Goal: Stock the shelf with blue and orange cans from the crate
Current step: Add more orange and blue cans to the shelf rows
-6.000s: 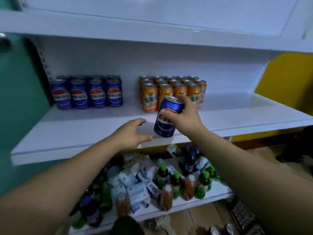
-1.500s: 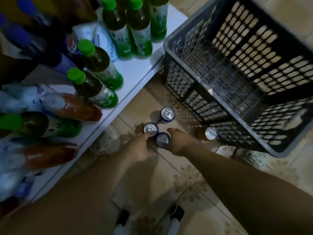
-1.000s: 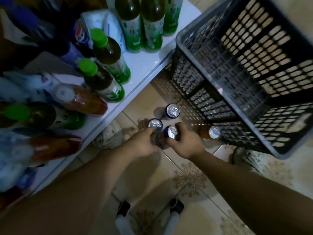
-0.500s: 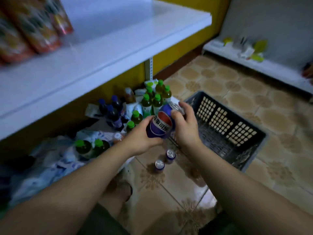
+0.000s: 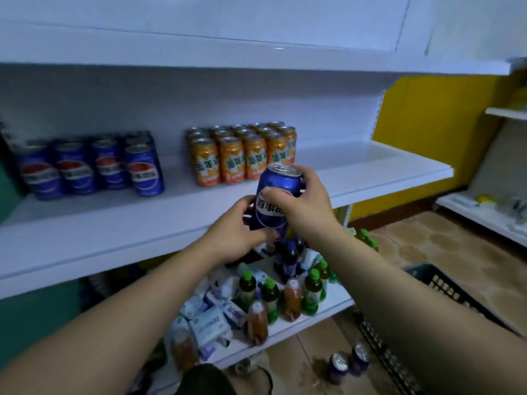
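Aloft, just short of the shelf [image 5: 114, 232] edge: blue can [image 5: 279, 185] held in both hands.
Left hand [image 5: 235, 233] fingers [image 5: 263, 233] curled round its base, right hand [image 5: 306, 205] fingers clamped near the rim; can leaned slightly. Judged best set upright beside the blue row [image 5: 91, 166], left of the orange cans [image 5: 242, 156], label forward, neighbours unknocked. Two spare cans [image 5: 346, 364] stood on the floor by the crate [image 5: 456, 292].

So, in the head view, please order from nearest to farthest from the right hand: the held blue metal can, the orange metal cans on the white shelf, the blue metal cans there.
1. Held blue metal can: in the right hand itself.
2. Orange metal cans: on the white shelf, just behind.
3. Blue metal cans: far left on that shelf.
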A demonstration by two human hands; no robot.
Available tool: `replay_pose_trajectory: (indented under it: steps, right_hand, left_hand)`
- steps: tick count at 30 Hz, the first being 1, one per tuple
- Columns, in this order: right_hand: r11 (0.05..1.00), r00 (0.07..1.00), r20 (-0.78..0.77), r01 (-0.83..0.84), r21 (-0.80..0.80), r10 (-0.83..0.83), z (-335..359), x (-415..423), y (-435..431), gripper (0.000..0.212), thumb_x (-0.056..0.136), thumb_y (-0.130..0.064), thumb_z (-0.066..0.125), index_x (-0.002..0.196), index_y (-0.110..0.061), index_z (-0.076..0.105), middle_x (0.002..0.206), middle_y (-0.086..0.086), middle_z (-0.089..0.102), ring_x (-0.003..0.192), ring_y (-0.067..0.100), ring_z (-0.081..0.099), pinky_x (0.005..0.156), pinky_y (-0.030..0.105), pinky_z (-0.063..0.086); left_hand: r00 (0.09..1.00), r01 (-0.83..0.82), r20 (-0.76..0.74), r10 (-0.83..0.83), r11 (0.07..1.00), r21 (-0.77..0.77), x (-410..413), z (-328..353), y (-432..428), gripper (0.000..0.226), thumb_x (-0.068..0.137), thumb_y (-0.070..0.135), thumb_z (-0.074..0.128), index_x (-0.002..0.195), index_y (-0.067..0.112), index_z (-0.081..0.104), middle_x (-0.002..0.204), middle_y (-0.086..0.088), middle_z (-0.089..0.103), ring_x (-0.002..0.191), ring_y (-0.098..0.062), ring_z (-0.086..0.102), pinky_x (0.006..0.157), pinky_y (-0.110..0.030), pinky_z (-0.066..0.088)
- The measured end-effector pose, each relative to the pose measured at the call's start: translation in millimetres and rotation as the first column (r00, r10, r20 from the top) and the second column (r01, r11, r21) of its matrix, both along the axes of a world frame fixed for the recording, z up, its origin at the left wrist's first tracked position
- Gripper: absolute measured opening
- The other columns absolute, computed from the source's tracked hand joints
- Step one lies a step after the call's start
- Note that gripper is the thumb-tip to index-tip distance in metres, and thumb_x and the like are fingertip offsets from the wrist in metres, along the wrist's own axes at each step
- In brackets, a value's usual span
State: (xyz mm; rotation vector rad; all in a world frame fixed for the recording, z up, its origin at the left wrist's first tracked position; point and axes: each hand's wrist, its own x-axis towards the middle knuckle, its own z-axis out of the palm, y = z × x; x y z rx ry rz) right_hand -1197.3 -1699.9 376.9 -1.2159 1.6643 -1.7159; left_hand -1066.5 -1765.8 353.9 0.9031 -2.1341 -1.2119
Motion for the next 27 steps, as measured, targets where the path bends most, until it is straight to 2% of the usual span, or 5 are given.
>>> replay_pose_trajectory:
  steps: [5, 13, 19, 23, 27]
  right_hand:
    - [0.987, 0.987, -0.005, -0.163, -0.006, 0.163, 21, 70, -42, 0.053, 0.075, -0.023, 0.078, 0.119, -0.026, 0.049, 0.105, -0.008, 0.059, 0.094, 0.012, 0.061, 0.084, 0.034, 0.054]
    - [0.926, 0.925, -0.09, -0.357, 0.122, 0.369, 16, 143, -96, 0.06, 0.078, -0.022, 0.078, 0.129, -0.023, 0.046, 0.116, -0.006, 0.055, 0.106, 0.017, 0.056, 0.092, 0.036, 0.05]
    - [0.904, 0.902, -0.127, -0.39, 0.172, 0.413, 3, 167, -132, 0.067, 0.077, -0.022, 0.079, 0.134, -0.022, 0.044, 0.125, -0.002, 0.055, 0.111, 0.018, 0.055, 0.091, 0.034, 0.048]
    - [0.899, 0.885, -0.175, -0.408, 0.156, 0.432, 1, 183, -161, 0.063, 0.078, -0.02, 0.078, 0.13, -0.029, 0.043, 0.13, -0.002, 0.051, 0.116, 0.018, 0.053, 0.094, 0.033, 0.045]
    - [0.911, 0.824, -0.391, -0.368, 0.183, 0.411, -1, 201, -184, 0.072, 0.084, -0.023, 0.073, 0.144, -0.026, 0.033, 0.144, 0.0, 0.038, 0.126, 0.019, 0.045, 0.101, 0.033, 0.039]
  left_hand:
    - [0.947, -0.184, 0.244, 0.208, 0.976, -0.117, 101, 9, -31, 0.071, 0.081, 0.041, 0.071, 0.141, 0.023, 0.038, 0.133, 0.006, 0.048, 0.127, -0.014, 0.045, 0.097, -0.028, 0.039]
    - [0.588, -0.362, 0.651, 0.479, 0.876, -0.317, 254, -13, -91, 0.073, 0.09, 0.063, 0.04, 0.148, 0.02, 0.03, 0.156, -0.004, 0.027, 0.14, -0.023, 0.03, 0.114, -0.041, 0.027]
    - [0.434, -0.394, 0.705, 0.561, 0.822, -0.411, 299, -25, -112, 0.073, 0.088, 0.073, 0.023, 0.15, 0.036, 0.018, 0.161, 0.006, 0.008, 0.147, -0.017, 0.008, 0.117, -0.052, 0.008]
    - [0.415, -0.388, 0.677, 0.607, 0.792, -0.472, 297, -31, -112, 0.074, 0.086, 0.074, 0.019, 0.151, 0.037, 0.014, 0.161, 0.008, 0.006, 0.147, -0.015, 0.004, 0.117, -0.052, 0.004]
    - [0.432, -0.404, 0.656, 0.619, 0.783, -0.474, 299, -34, -113, 0.074, 0.086, 0.074, 0.021, 0.15, 0.038, 0.015, 0.16, 0.009, 0.007, 0.147, -0.014, 0.004, 0.118, -0.05, 0.003]
